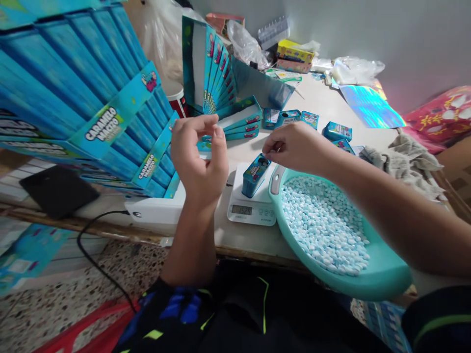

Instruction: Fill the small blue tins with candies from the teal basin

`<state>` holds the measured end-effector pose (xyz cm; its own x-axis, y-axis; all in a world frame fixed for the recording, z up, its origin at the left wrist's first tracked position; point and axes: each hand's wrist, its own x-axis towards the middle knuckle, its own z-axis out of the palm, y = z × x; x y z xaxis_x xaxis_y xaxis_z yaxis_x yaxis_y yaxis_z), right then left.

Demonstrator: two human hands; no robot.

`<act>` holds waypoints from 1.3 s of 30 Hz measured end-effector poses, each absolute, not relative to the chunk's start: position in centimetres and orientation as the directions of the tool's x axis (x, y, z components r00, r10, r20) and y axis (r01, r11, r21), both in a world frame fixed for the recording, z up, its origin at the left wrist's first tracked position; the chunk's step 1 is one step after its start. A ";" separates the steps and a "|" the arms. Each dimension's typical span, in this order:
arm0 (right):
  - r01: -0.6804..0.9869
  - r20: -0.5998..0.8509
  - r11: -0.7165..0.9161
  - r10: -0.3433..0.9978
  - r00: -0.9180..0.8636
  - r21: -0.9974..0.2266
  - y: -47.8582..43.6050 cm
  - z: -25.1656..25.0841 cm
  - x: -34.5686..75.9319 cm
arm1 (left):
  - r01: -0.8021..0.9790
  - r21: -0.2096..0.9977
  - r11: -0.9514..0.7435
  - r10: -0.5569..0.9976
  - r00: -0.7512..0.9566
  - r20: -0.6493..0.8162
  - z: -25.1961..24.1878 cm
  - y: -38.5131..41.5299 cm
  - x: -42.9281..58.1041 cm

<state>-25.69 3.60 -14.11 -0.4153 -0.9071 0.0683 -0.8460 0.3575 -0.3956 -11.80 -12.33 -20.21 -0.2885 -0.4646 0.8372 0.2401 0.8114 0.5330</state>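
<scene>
A small blue tin (253, 175) stands on a white digital scale (251, 215), whose screen is lit with digits. My right hand (290, 147) hovers at the tin's top right corner, fingertips pinched together; whatever they hold is too small or hidden to see. My left hand (200, 159) is raised left of the scale, loosely curved, with a gap between thumb and palm and nothing visible in it. Right of the scale, under my right forearm, a turquoise basin (386, 269) holds many pale blue and white candies (324, 225).
Stacked blue display boxes (103, 127) rise at the left. Behind my hands stand an opened blue carton (193, 63) and several blue tins (336, 131). A grey cloth (405, 162) lies at the right. A black cable (83, 240) hangs over the table's front edge.
</scene>
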 end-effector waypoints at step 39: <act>-0.812 -0.319 0.546 -0.822 -0.472 -0.205 17.0 -20.0 -22.8 | 0.128 0.606 0.786 -0.485 -0.480 0.731 -21.0 -12.8 -12.2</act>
<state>-22.85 17.03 -19.96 -0.4722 -0.8217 -0.3192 -0.8122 0.5463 -0.2047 -12.24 -12.85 -20.99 -0.4799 -0.4853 0.7309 0.1278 0.7855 0.6055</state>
